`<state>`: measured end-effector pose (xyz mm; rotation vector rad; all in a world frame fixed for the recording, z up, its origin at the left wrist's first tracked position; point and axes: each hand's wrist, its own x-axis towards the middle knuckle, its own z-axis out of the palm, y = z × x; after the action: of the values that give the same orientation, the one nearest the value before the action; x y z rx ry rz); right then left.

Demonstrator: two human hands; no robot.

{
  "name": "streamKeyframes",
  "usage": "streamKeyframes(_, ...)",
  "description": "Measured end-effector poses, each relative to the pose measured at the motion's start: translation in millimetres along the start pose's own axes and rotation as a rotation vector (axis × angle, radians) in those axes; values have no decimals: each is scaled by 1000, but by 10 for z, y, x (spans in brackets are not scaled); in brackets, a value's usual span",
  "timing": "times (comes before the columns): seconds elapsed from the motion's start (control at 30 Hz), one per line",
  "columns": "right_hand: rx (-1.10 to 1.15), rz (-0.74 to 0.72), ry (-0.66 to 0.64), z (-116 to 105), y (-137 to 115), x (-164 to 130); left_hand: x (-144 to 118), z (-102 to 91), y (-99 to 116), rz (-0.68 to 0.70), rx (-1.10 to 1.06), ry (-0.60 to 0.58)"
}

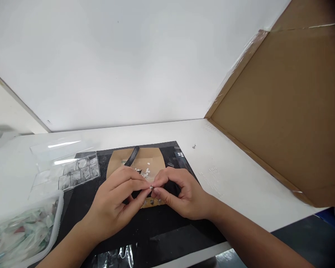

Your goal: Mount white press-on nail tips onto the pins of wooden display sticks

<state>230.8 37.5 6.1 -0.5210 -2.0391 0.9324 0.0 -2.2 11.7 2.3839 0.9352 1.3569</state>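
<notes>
tiny bit (pixel 151 187) at the meeting of the fingertips, between left hand (pixel 111 199) and right hand (pixel 191 199); left thumb and forefinger pinch it from one side, right thumb and forefinger from the other; its shape too small to tell; both hands over the black mat (pixel 170 227); brown card (pixel 156 156) just beyond, bearing white flakes (pixel 147 171) and a dark strip (pixel 132 156); yellowish piece (pixel 146 205) nearer the wearer, partly hidden.

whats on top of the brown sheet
A curved black strip and scattered small white pieces show on the brown sheet. The left hand and right hand cover its near part, so anything there can't be seen.
</notes>
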Motion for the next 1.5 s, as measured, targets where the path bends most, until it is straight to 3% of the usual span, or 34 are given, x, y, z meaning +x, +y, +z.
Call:
streamKeyframes(0.23,-38,9,-20,-2,22,-4,22,4,3,95,87,21)
streamKeyframes(0.7,-303,-174,41,36,34,7,-42,43,-10,-137,-115,61)
streamKeyframes(1.23,-269,-175,9,11,44,-6,22,-5,22,50,-20,12)
streamKeyframes(1.5,-299,-209,36,32,76,1,-32,60,14,-169,-223,18)
